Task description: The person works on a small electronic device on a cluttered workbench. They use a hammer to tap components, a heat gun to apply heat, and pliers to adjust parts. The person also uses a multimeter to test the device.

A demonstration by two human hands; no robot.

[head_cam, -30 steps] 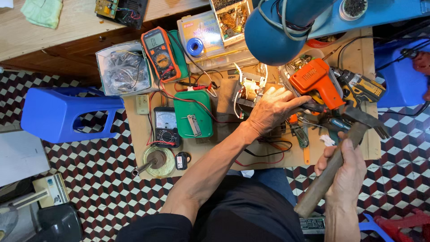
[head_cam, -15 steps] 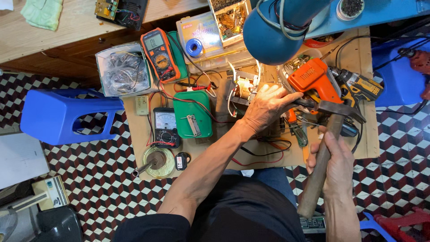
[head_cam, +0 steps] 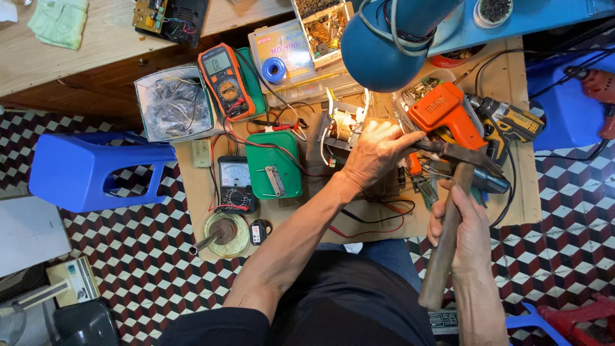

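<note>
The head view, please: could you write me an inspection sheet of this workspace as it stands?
Surface: low wooden board, crowded, on a checkered floor.
Job's things: hammer with wooden handle; metal part under the left hand.
Clutter: orange soldering gun, orange multimeter, analog meter, green box, solder spool, yellow drill, tray of wires.
Grippers: left hand rests on the part, fingers by the hammer head; right hand grips the hammer handle.
Cables: red and black leads trail across the board.
Surroundings: blue stool, blue lamp, wooden bench.
</note>
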